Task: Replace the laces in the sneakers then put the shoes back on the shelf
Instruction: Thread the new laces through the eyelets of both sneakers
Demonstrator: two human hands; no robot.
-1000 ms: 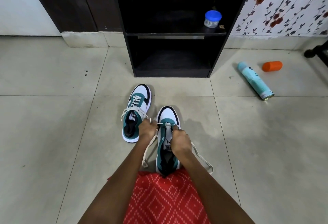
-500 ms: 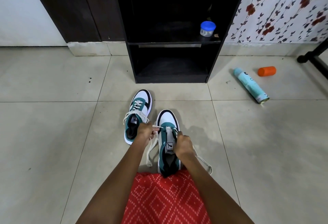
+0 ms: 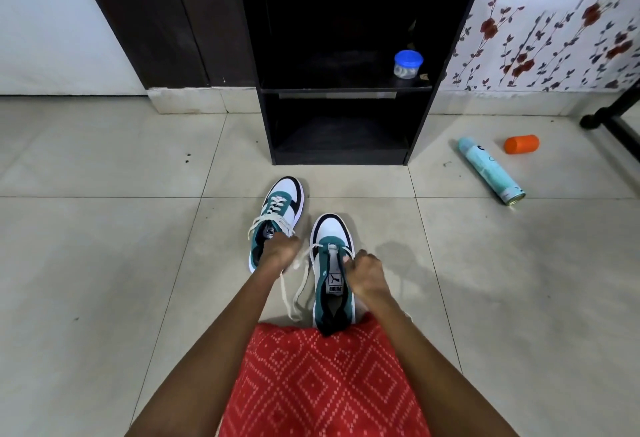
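Observation:
Two white, teal and black sneakers stand on the tiled floor before a black shelf unit (image 3: 341, 90). The left sneaker (image 3: 280, 208) is laced, with loose cream ends. The right sneaker (image 3: 330, 263) has a cream lace (image 3: 300, 284) through its lowest eyelets only. My left hand (image 3: 278, 251) pinches the left part of that lace and pulls it out to the left. My right hand (image 3: 365, 275) grips the lace's other end at the sneaker's right side. The lace's loose length trails on the floor between my arms.
A small jar with a blue lid (image 3: 408, 63) sits on the shelf's middle board. A teal spray can (image 3: 490, 168) and an orange cap (image 3: 521, 144) lie on the floor to the right. A black furniture leg (image 3: 613, 114) is at far right. My red patterned clothing (image 3: 322, 377) fills the bottom.
My left hand has drawn the lace further out to the left, away from the right sneaker. The camera has tilted so the shelf shows more.

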